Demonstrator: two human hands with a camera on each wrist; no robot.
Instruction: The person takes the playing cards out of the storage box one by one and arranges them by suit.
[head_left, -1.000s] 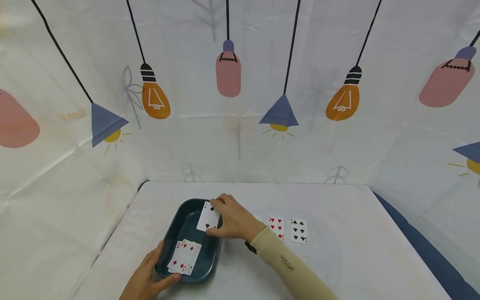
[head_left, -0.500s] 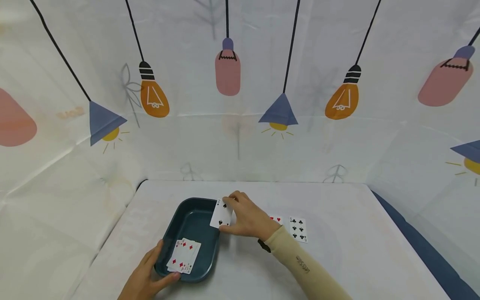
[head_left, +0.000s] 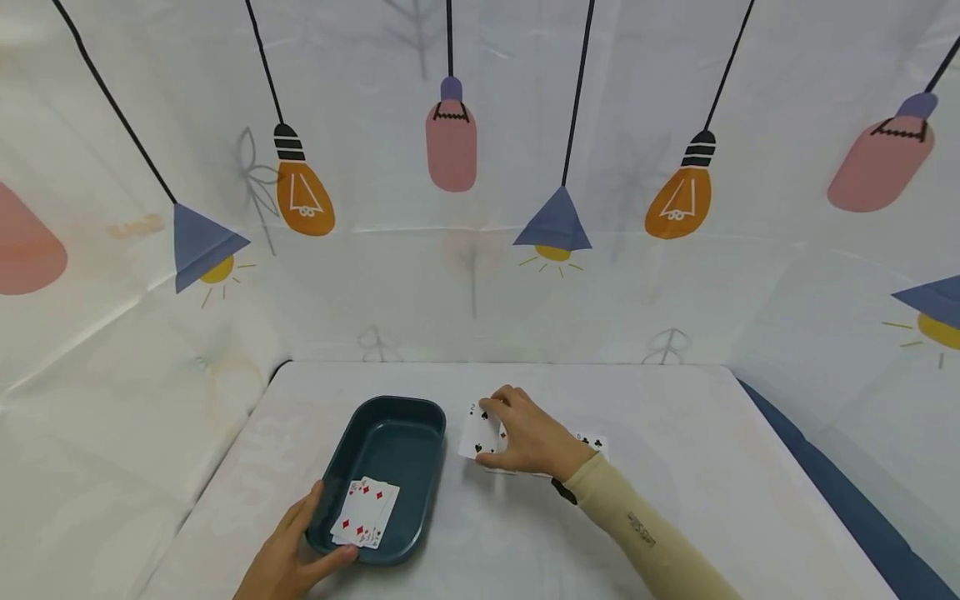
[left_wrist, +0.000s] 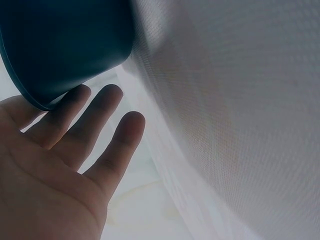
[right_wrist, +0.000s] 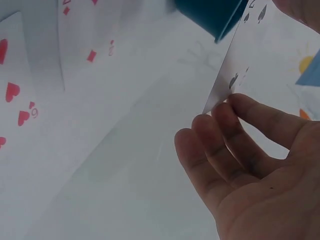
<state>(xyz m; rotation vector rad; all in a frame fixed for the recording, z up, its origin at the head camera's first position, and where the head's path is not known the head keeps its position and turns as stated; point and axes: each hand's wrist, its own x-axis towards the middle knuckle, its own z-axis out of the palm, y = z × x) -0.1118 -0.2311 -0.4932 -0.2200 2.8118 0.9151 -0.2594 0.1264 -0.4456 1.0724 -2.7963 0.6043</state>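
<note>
A two of spades (head_left: 474, 432) is held by its right edge between the thumb and fingers of my right hand (head_left: 534, 437). In the right wrist view the card (right_wrist: 227, 75) stands tilted above the table, apart from it. My left hand (head_left: 288, 550) lies against the near-left corner of a dark teal tray (head_left: 401, 454), thumb at the near rim, fingers along the left wall. The left wrist view has those fingers fairly straight and spread, some of them off the tray (left_wrist: 65, 45). A small overlapping pile of cards (head_left: 363, 510), a diamond card on top, lies in the tray.
A club card (head_left: 594, 442) lies on the white table (head_left: 675, 517), partly behind my right forearm. In the right wrist view, a heart card (right_wrist: 12, 90) and a diamond card (right_wrist: 90, 45) lie on the table. A white printed curtain (head_left: 375, 275) stands behind the table.
My right hand has carried the two of spades rightward, from over the tray to above the table beside it. The left hand and the pile in the tray stay in place.
</note>
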